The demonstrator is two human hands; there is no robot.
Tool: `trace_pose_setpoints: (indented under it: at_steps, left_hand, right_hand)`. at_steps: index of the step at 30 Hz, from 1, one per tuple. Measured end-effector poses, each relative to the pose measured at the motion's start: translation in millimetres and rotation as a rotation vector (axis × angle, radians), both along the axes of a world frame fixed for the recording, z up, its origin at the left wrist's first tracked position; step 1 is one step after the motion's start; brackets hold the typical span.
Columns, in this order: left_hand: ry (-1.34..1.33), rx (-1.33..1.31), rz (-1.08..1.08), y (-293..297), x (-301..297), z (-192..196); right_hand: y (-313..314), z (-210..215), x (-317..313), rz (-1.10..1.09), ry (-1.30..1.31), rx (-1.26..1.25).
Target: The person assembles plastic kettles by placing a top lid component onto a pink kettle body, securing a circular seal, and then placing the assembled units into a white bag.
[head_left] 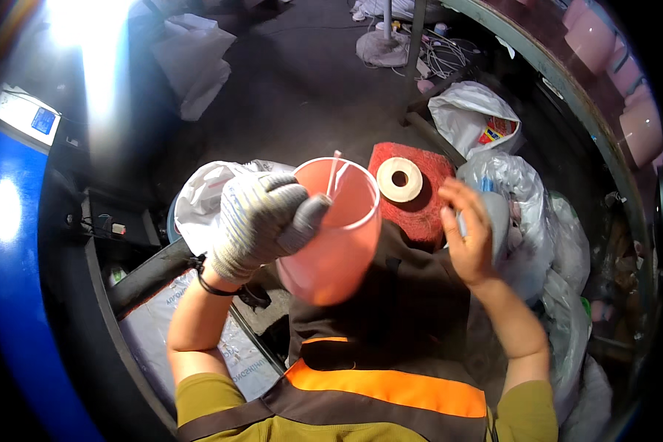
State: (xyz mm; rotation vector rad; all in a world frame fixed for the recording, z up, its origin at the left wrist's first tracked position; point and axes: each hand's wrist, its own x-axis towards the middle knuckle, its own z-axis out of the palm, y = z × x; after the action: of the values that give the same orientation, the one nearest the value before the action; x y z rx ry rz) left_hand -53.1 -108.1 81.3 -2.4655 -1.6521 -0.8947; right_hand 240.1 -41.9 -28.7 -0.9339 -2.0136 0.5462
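My left hand [261,221], in a striped knit glove with grey fingertips, is closed on the left side of a pink translucent plastic tub [331,258]. The tub has a pale rim and tilts toward me above my lap. A thin pale strip [334,173] stands up by the thumb; I cannot make out whether it is loose or part of the tub. Bare and raised, my right hand [469,232] has its fingers apart and holds nothing. Nearest to it is a roll of cream tape [399,180], lying flat on a red fuzzy pad [427,215].
Clear plastic bags [527,214] crowd my right side, with a white sack [475,114] beyond. Another white bag [202,202] stands behind my left hand. A blue panel [22,280] is at far left. Glossy pink pieces [593,44] sit on the rack at upper right.
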Motion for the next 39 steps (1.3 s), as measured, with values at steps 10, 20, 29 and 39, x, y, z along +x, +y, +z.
trace_pose_setpoints:
  at_steps: [10, 20, 29, 39]
  left_hand:
    - [0.373, -0.217, -0.077, -7, -43, -4]
    - [0.182, 0.053, 0.061, -85, -62, -6]
    - [0.019, -0.138, -0.391, -6, 39, -7]
    - [0.327, -1.07, -0.493, 86, 161, -44]
  right_hand:
    - [6, 61, -81, 0.562, -0.342, 0.542]
    - [6, 48, -177, 0.451, 0.071, -0.261]
    - [-1, 19, -43, 0.326, -0.131, -0.573]
    - [-70, -16, 138, -0.009, 0.461, -1.037]
